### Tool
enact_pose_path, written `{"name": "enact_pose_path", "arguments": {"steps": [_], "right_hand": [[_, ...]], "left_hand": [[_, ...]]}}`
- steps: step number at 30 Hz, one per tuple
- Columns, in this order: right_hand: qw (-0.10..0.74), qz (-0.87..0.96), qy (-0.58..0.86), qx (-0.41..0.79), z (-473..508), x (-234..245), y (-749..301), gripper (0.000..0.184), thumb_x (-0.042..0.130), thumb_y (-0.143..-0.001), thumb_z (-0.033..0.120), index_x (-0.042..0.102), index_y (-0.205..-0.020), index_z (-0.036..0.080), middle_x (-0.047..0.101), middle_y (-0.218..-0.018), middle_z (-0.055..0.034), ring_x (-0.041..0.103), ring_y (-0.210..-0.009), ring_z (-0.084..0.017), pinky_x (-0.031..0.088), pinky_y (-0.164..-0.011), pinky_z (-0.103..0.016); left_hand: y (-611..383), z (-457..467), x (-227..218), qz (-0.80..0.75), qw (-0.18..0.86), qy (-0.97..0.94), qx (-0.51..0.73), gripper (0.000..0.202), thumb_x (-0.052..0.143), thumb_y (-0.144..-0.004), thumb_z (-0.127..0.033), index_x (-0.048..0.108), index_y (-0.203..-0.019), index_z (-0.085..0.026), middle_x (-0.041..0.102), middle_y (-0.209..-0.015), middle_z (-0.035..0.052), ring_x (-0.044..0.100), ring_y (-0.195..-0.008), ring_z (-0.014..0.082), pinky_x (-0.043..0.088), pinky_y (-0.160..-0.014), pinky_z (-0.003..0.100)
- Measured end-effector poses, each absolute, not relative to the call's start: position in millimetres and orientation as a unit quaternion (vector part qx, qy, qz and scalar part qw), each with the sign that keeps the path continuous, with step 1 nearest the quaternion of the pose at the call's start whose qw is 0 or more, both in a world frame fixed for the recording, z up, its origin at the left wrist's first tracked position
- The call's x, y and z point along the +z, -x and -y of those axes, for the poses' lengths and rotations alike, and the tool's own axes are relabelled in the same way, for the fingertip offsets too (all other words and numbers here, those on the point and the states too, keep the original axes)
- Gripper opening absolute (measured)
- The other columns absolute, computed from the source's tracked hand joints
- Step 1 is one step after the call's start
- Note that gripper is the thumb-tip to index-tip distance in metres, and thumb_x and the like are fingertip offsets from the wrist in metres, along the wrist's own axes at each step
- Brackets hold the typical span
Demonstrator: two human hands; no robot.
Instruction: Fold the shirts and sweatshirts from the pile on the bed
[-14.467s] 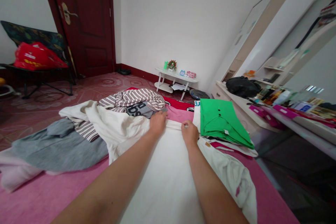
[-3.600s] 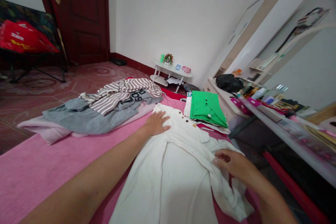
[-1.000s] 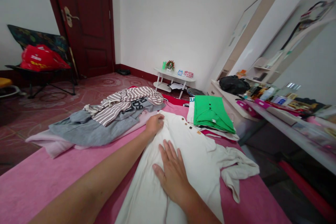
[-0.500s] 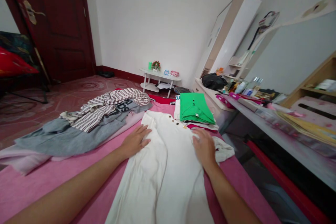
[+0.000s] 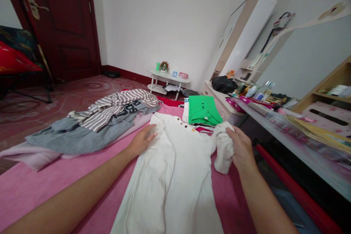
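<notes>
A white long-sleeved shirt [image 5: 189, 168] with several buttons at the neck lies spread in front of me. One of its sleeves is laid lengthwise down the left side of the body. Against that side, near the shoulder, rests my left hand [image 5: 141, 140], open, its fingers stretched out on the cloth. My right hand [image 5: 241, 148] is closed on the other sleeve [image 5: 224, 150], which is bunched and lifted at the right; part of it hangs below the fingers. Just beyond the neckline is a folded green garment [image 5: 204, 109] on a stack of clothes.
Striped [image 5: 131, 98] and grey [image 5: 87, 137] garments lie heaped at the left on a pink cover [image 5: 68, 181]. Along the right side runs a cluttered dressing table [image 5: 279, 131]. A low white table [image 5: 167, 76] stands by the far wall, right of a dark red door [image 5: 60, 25].
My right hand has moved from the shirt's shoulder out to the right, taken hold of the sleeve and raised it. My left hand has stayed at the left shoulder.
</notes>
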State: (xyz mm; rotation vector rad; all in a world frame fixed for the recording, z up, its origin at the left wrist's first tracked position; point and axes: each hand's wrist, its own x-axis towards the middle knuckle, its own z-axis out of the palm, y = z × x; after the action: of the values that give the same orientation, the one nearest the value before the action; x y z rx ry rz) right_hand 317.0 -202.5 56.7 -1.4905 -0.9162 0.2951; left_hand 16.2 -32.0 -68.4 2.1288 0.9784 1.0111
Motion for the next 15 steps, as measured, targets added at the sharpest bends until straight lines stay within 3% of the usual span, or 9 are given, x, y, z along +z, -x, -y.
{"name": "enact_pose_path", "arguments": {"steps": [3,6,8,10,12,15], "right_hand": [[0.541,0.591,0.57,0.184,217,104,-259,0.082,0.065,-0.075,0.046,0.027,-0.145,0.027,0.047,-0.139,-0.0094,0.053,-0.118,-0.023,0.045,-0.094,-0.035],[0.385,0.673,0.614,0.148,247,112,-235,0.071,0.063,-0.079,0.045,0.035,-0.142,0.028,0.044,-0.143,-0.0077,0.047,-0.124,-0.023,0.039,-0.1,-0.037],[0.27,0.66,0.686,0.144,269,93,-239,0.052,0.059,-0.082,0.046,0.051,-0.129,0.026,0.059,-0.127,-0.0078,0.058,-0.108,-0.023,0.045,-0.089,-0.034],[0.144,0.624,0.755,0.14,289,64,-250,0.034,0.058,-0.081,0.045,0.064,-0.105,0.023,0.07,-0.097,-0.006,0.064,-0.083,-0.022,0.045,-0.072,-0.03],[0.035,0.581,0.803,0.127,307,35,-259,0.025,0.06,-0.077,0.046,0.065,-0.08,0.021,0.069,-0.074,-0.0042,0.062,-0.069,-0.022,0.038,-0.062,-0.029],[-0.019,0.538,0.829,0.148,331,5,-264,0.02,0.066,-0.07,0.041,0.063,-0.072,0.021,0.068,-0.072,-0.0039,0.061,-0.068,-0.022,0.033,-0.06,-0.028]], "left_hand": [[-8,33,-60,-0.362,0.439,-0.674,0.471,0.056,0.037,-0.089,-0.057,0.052,-0.125,-0.017,0.059,-0.127,0.0098,0.057,-0.115,0.0236,0.043,-0.1,0.04],[4,30,-54,-0.357,0.555,-0.568,0.492,0.068,0.034,-0.086,-0.065,0.047,-0.128,-0.013,0.064,-0.115,0.0144,0.065,-0.095,0.0235,0.052,-0.083,0.04],[11,28,-50,-0.379,0.575,-0.559,0.462,0.074,0.036,-0.082,-0.07,0.049,-0.125,-0.011,0.067,-0.104,0.0155,0.066,-0.084,0.0234,0.053,-0.075,0.038],[14,29,-43,-0.395,0.55,-0.62,0.396,0.073,0.042,-0.079,-0.07,0.056,-0.116,-0.01,0.069,-0.096,0.0141,0.065,-0.079,0.0232,0.051,-0.073,0.036],[13,36,-31,-0.393,0.489,-0.714,0.311,0.066,0.047,-0.077,-0.069,0.062,-0.106,-0.012,0.07,-0.092,0.0112,0.064,-0.08,0.0227,0.048,-0.073,0.033],[8,55,-11,-0.392,0.376,-0.821,0.177,0.061,0.053,-0.072,-0.07,0.067,-0.098,-0.016,0.069,-0.088,0.008,0.063,-0.078,0.0223,0.044,-0.068,0.029]]}}
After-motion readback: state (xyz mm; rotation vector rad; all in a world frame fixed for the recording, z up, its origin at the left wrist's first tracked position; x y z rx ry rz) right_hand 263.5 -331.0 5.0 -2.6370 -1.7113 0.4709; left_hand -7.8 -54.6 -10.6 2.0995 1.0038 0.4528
